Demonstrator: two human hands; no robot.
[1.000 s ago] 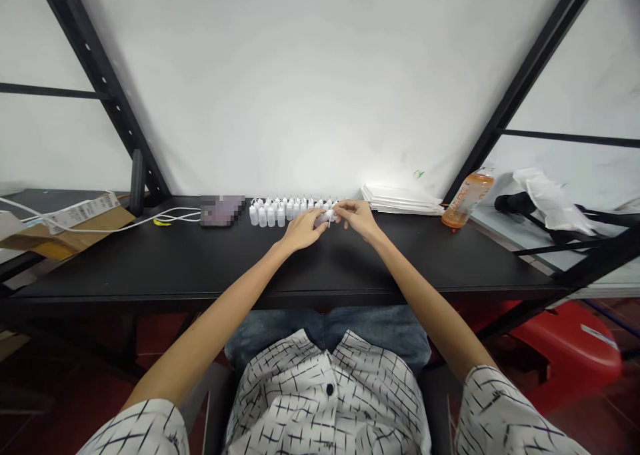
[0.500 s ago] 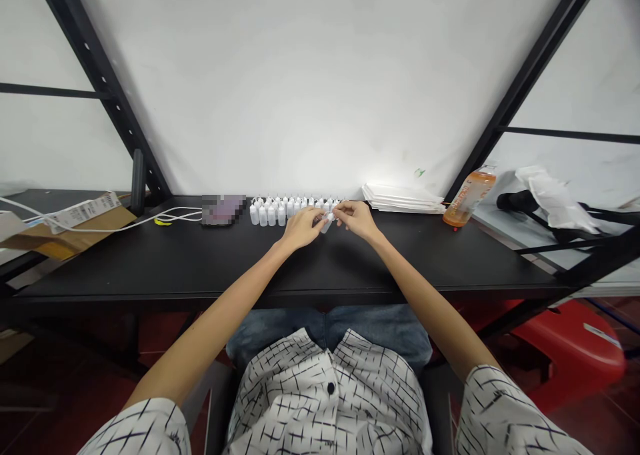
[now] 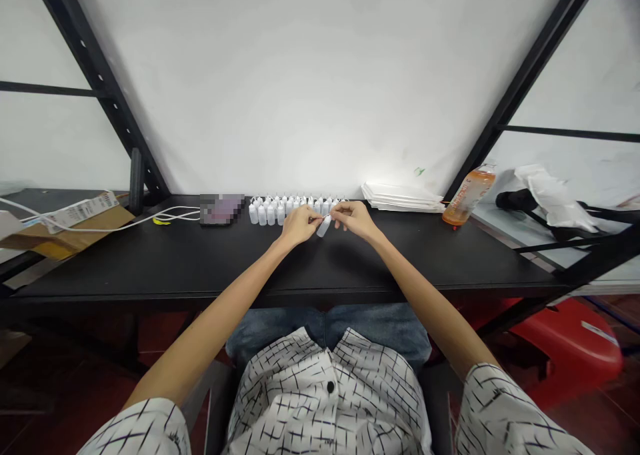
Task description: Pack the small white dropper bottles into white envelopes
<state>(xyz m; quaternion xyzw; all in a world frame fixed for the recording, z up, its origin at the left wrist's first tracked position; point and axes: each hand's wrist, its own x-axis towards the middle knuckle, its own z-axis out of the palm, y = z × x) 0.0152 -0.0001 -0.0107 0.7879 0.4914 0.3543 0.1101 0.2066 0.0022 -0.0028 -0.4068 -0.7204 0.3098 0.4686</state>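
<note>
A small white plastic dropper bottle (image 3: pixel 324 226) hangs tilted between my hands, above the black tabletop, its lower end towards me. My right hand (image 3: pixel 356 219) is closed, thumb and finger pinching the bottle at its top. My left hand (image 3: pixel 299 225) is also closed in a pinch beside the bottle's upper end; what lies between its fingertips is too small to make out. Just behind my hands, rows of similar white bottles (image 3: pixel 271 213) stand upright with thin-tipped caps. My left hand hides some of them.
White flat packets (image 3: pixel 400 197) lie stacked at the wall. An orange drink bottle (image 3: pixel 469 195) leans at the right by the black frame. On the left are a phone (image 3: pixel 223 210), a white cable (image 3: pixel 175 213) and an opened cardboard box (image 3: pixel 95 228). A red stool (image 3: pixel 575 348) stands below right.
My left fingers have shifted slightly left off the bottle's body, and more of the bottle now shows, hanging from my right fingers. The standing bottles have stayed put.
</note>
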